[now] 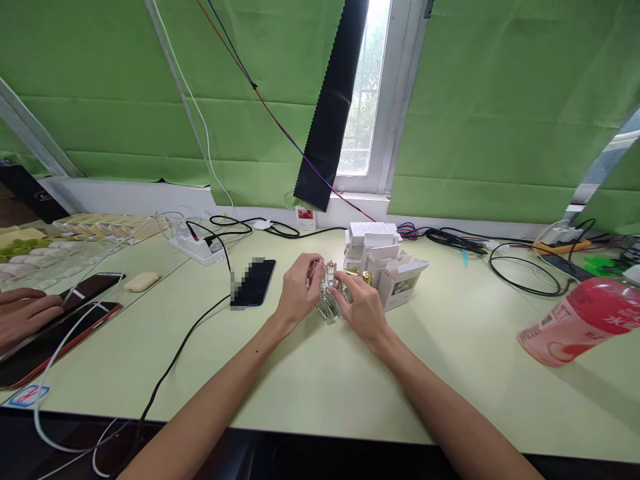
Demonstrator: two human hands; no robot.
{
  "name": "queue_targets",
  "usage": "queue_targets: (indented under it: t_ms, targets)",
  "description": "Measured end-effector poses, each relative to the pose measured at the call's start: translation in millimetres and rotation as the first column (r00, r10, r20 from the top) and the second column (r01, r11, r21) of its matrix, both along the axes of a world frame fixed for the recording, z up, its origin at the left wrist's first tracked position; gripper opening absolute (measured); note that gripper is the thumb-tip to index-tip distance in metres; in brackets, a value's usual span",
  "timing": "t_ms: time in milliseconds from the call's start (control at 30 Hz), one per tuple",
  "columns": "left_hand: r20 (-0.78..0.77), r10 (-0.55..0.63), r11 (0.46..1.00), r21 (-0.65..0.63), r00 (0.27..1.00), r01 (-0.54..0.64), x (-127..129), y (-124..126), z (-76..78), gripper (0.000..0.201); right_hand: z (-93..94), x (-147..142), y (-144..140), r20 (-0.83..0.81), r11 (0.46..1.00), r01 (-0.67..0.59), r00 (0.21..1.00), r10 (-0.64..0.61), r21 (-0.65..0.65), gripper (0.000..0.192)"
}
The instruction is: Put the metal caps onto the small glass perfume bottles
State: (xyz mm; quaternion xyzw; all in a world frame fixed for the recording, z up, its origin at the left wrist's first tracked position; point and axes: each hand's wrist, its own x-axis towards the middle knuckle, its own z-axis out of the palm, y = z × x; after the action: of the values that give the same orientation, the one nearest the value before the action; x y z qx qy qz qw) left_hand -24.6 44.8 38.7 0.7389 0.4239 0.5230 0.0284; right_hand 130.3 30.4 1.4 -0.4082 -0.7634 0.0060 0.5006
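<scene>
Both bare forearms reach up from the near edge of the pale green table and meet at a small clear glass perfume bottle that stands upright on the tabletop. This bottle serves as the landmark for all else. The left hand curls about the bottle's left side, with fingertips pinched near its gold neck. The right hand cups the right side, fingers bent around the glass. Both hands are grasping the bottle; neither lies loose.

Just left of the bottle, a dark smartphone lies flat, and a black cable runs from beyond it toward the near edge. Far to the left of the bottle, another person's hand rests on a red-cased phone, with a second phone and a pale bar of soap beside it.

Just behind and to the right of the bottle stands a cluster of small white cartons, some with flaps open, and a gold cap shows among them. Well to the right of the bottle, a pink drink bottle lies tilted on its side.

Farther back and left of the bottle sits a white power strip with plugs in it. Behind and right, black cables loop across the table. Beyond everything hangs green cloth either side of a window, with a black cloth strip hanging across it.
</scene>
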Motion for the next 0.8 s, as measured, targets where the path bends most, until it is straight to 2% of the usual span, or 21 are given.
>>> queue_targets:
  t_ms: [167,300,467,600,800]
  targets:
    - [0.016,-0.001,1.000,-0.019,1.000,0.002,-2.6,2.4,0.7,0.016,1.5,-0.4,-1.5,-0.029,1.000,0.000,1.000,0.000,0.015,0.022]
    - [-0.008,-0.035,0.993,-0.114,0.999,0.034,-5.2,-1.2,4.2,0.022,3.3,-0.5,-1.5,-0.055,0.998,-0.046,0.997,0.048,0.037,0.024]
    - [-0.159,-0.124,0.979,-0.179,0.979,0.095,-10.2,-7.1,12.0,0.021,2.3,0.0,0.0,-0.065,0.998,-0.050,0.997,0.052,0.034,0.023]
    - [-0.288,-0.146,0.970,-0.232,0.947,0.079,-14.6,-8.5,16.4,0.017,0.5,0.4,1.6,-0.070,0.998,-0.056,0.996,0.057,0.027,0.022]
    - [-0.451,-0.169,0.964,-0.260,0.877,0.052,-17.5,-10.6,20.6,0.028,-0.9,1.1,3.0,-0.078,0.997,-0.060,0.995,0.063,0.038,0.020]
